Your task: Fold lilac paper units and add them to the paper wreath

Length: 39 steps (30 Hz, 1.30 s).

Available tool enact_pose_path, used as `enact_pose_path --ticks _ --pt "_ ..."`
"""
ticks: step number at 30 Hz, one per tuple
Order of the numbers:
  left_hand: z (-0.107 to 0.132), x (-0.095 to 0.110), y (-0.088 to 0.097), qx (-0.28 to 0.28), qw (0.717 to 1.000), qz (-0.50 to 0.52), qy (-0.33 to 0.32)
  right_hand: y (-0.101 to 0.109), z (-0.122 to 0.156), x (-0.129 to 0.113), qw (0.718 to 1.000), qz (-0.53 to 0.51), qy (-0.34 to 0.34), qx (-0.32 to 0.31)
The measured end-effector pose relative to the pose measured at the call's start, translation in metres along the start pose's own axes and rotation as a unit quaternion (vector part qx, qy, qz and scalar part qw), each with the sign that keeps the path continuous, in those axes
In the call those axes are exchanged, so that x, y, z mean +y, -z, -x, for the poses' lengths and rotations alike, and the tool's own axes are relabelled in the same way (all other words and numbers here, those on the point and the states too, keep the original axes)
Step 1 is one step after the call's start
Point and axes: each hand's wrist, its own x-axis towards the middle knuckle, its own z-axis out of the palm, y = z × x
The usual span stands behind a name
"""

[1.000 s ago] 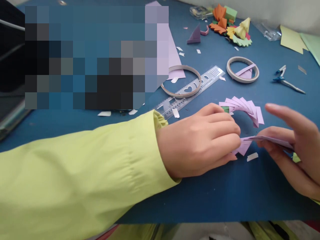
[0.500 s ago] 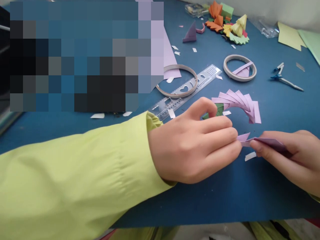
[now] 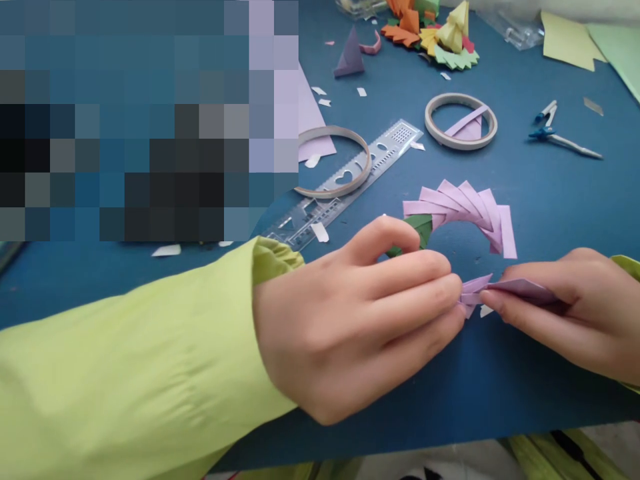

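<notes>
My left hand (image 3: 357,323) is closed, its fingertips pinching narrow folded lilac paper strips (image 3: 470,293). From the right, my right hand (image 3: 575,303) grips a folded lilac paper piece (image 3: 525,289) between thumb and fingers, its tip meeting the strips. Just beyond both hands curves an arc of overlapping lilac folded paper pieces (image 3: 465,203). A green folded paper section (image 3: 421,228) joins its left end and runs behind my left hand. Whether the pinched strips connect to that section is hidden by my fingers.
Beyond the arc lie a tape roll (image 3: 435,137), a larger thin ring (image 3: 369,157) over a clear ruler (image 3: 400,137), and a blue-and-white compass (image 3: 565,140). Colourful folded paper pieces (image 3: 453,40) sit at the back. White scraps (image 3: 320,232) are scattered about. Pixelation covers the upper left.
The view has shifted slightly, so most things appear further left. More of the lilac strips shows between my two hands, with a bit now pointing down below my left fingertips. Both grips stay closed.
</notes>
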Motion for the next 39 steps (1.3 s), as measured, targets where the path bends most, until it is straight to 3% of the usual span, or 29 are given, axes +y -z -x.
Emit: enact_pose_path --ticks 5,22,24,30,39 --pt "0.001 -0.001 0.000 -0.007 0.999 -0.024 -0.033 -0.001 -0.001 -0.001 1.000 -0.006 -0.003 0.010" --pt "-0.001 0.003 0.001 -0.009 1.000 -0.015 -0.020 -0.004 -0.002 -0.009 0.998 -0.030 -0.049 0.001" --pt "-0.001 0.003 0.002 -0.009 1.000 -0.022 -0.020 -0.006 -0.001 -0.010 0.998 -0.021 -0.057 0.025" --pt "-0.005 0.005 0.008 0.007 0.999 -0.052 0.000 -0.011 0.006 -0.013 0.981 0.055 -0.051 0.177" --pt "-0.004 0.005 0.005 0.029 0.999 -0.041 0.009 -0.011 0.004 -0.011 0.986 0.019 -0.069 0.153"
